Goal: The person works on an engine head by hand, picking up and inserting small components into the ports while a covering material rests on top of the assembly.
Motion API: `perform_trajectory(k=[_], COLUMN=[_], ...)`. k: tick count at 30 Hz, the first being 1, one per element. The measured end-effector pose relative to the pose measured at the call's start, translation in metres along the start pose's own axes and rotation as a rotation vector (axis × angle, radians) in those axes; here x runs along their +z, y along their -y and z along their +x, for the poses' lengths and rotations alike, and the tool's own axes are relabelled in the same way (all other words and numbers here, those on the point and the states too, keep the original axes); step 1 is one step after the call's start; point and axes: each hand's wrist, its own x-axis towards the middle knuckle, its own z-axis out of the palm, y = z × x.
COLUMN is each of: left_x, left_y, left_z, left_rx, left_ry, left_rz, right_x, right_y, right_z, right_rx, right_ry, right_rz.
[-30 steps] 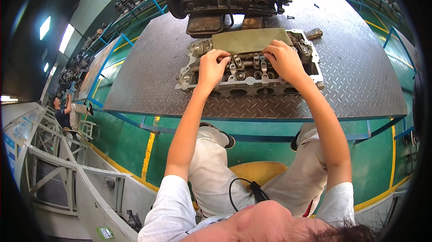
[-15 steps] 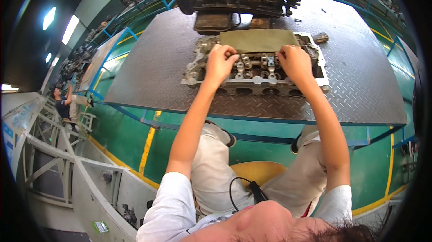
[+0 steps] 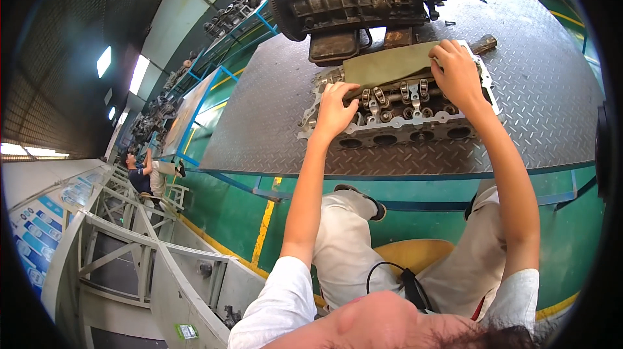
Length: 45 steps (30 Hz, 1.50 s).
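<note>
Touching olive cloth (image 3: 389, 64) — R hand (image 3: 455, 73); L hand (image 3: 335, 110) nr corner.

Yellow seat (image 3: 415, 253) — green floor (image 3: 224, 219)

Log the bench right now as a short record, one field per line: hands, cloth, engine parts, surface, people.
Left hand: at the near-left corner of the cloth; grip unclear
Right hand: at the cloth's right end; grip unclear
Cloth: olive green, over the far part of the cylinder head
Beyond it: large dark engine unit
Surface: patterned metal tabletop
Other person: seated, far left
</note>
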Motion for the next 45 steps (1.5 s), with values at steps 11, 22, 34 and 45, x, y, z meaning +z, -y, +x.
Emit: perform_trajectory(k=[11,22,34,45], left_x=[-0.003,-0.004,0.022,0.053], left_y=[0.007,0.092,0.111,0.133], left_z=[0.007,0.108,0.132,0.152], left_rx=[0.067,-0.044,-0.217,-0.362], left_ry=[-0.067,0.084,0.402,0.424], left_rz=[0.185,-0.018,0.013,-0.169], right_x=[0.002,0.033,0.079,0.127], right_y=[-0.011,-0.061,-0.127,-0.161], right_z=[-0.011,0.053,0.072,0.089], right_rx=[-0.082,0.124,0.243,0.215], right_ry=[0.199,0.538,0.836,0.84], right_rz=[-0.098,-0.175,-0.102,0.016])
